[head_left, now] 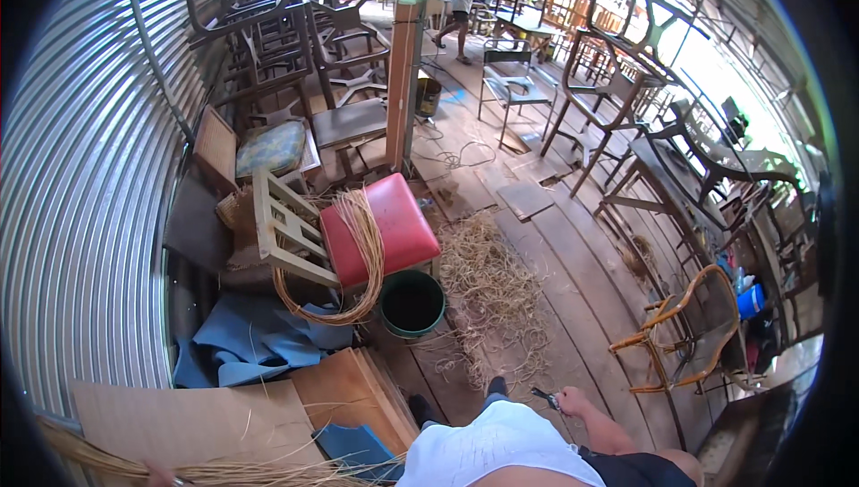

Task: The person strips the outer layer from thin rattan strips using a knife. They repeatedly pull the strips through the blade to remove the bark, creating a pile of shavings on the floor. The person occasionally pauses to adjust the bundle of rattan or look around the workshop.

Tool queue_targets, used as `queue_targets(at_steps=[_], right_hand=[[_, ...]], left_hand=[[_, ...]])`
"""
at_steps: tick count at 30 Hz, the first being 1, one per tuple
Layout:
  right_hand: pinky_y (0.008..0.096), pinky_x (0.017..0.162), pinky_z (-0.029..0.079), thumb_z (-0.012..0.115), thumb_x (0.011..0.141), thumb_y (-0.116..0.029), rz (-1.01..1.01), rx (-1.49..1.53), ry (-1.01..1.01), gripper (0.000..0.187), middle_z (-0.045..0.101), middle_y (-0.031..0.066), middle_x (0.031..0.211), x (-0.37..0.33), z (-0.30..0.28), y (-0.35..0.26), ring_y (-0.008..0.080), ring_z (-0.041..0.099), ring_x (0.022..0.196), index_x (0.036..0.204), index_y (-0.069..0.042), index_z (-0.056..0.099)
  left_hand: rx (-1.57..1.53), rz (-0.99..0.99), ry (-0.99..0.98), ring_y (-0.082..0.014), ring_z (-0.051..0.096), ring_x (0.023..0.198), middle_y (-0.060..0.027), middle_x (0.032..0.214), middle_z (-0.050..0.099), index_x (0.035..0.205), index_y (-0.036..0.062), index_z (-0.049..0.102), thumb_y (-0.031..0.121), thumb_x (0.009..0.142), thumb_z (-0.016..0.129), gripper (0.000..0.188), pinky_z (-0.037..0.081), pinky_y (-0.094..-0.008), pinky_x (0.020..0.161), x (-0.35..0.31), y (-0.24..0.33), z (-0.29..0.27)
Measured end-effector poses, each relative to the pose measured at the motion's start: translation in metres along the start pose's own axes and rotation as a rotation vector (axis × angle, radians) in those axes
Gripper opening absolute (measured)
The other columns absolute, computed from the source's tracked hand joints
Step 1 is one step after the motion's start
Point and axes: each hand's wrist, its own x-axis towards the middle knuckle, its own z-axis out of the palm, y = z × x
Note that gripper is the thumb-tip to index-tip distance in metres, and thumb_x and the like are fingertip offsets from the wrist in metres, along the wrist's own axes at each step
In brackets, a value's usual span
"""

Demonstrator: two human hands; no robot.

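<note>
Nearest the camera, the person's white shirt fills the lower edge, with one dark shoe showing on the plank floor beyond it. Right hand: its grip is pressed together around a small dark tool, whose kind cannot be told at this size. Left hand: only partly in view at the bottom edge, touching a long bundle of pale rattan strands that runs along the lower left; whether its grip is spread or pressed together cannot be told. Flat boards and brown sheets lie just beyond the bundle, beside a crumpled blue cloth. Further on, a green bucket stands on the floor, just beside a loose heap of straw-like fibre. Behind the bucket sits a stool with a red cushion, over which a coil of rattan is draped, next to a pale wooden frame. On the right, a small orange-brown armchair frame stands apart from the hands. A corrugated metal wall bounds the left side; stacked dark chair frames fill the background.
</note>
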Motion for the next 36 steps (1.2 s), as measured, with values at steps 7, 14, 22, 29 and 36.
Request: queue_targets(at_steps=[7,14,22,29,36], right_hand=[[0.0355,0.052,0.05,0.052,0.09,-0.028,-0.094,0.029,0.1,0.029,0.065,0.012,0.065,0.02,-0.004,-0.036,0.0202,0.063,0.053,0.082,-0.002,0.062],[0.0338,0.047,0.048,0.052,0.091,-0.025,-0.156,0.151,0.032,0.026,0.063,0.0089,0.062,0.002,-0.007,-0.074,0.0174,0.06,0.05,0.083,-0.002,0.061],[0.0334,0.049,0.05,0.051,0.092,-0.024,-0.063,0.098,0.026,0.027,0.064,0.0101,0.064,0.001,-0.001,-0.028,0.0177,0.061,0.051,0.083,-0.001,0.062],[0.0351,0.051,0.051,0.05,0.091,-0.026,-0.047,-0.02,0.039,0.029,0.065,0.01,0.064,-0.003,-0.018,-0.02,0.0195,0.062,0.051,0.084,-0.001,0.063],[0.0359,0.053,0.05,0.051,0.092,-0.028,-0.185,0.05,0.129,0.029,0.065,0.0107,0.066,0.021,-0.014,-0.023,0.0203,0.063,0.055,0.084,-0.002,0.062]], left_hand=[[-0.426,-0.558,-0.39,-0.0215,0.057,0.08,-0.0089,0.094,0.064,0.091,-0.0004,0.063,0.021,0.077,0.069,0.026,0.049,-0.0392,0.069,-0.175,-0.043,0.03],[-0.055,-0.526,-0.686,-0.0227,0.055,0.087,-0.0114,0.099,0.062,0.096,-0.0025,0.059,0.027,0.077,0.073,0.038,0.048,-0.0385,0.076,-0.315,-0.061,0.066],[0.122,-0.529,-0.846,-0.0263,0.054,0.096,-0.0156,0.107,0.059,0.106,-0.0035,0.052,0.031,0.072,0.076,0.054,0.045,-0.0396,0.083,-0.397,-0.059,0.08],[0.205,-0.531,-0.888,-0.0294,0.053,0.104,-0.0192,0.114,0.056,0.115,-0.0044,0.047,0.034,0.068,0.079,0.069,0.044,-0.0406,0.089,-0.432,-0.065,0.077],[0.287,-0.493,-0.917,-0.0325,0.051,0.111,-0.0228,0.12,0.053,0.124,-0.0053,0.041,0.038,0.063,0.082,0.085,0.042,-0.0416,0.095,-0.467,-0.069,0.06]])
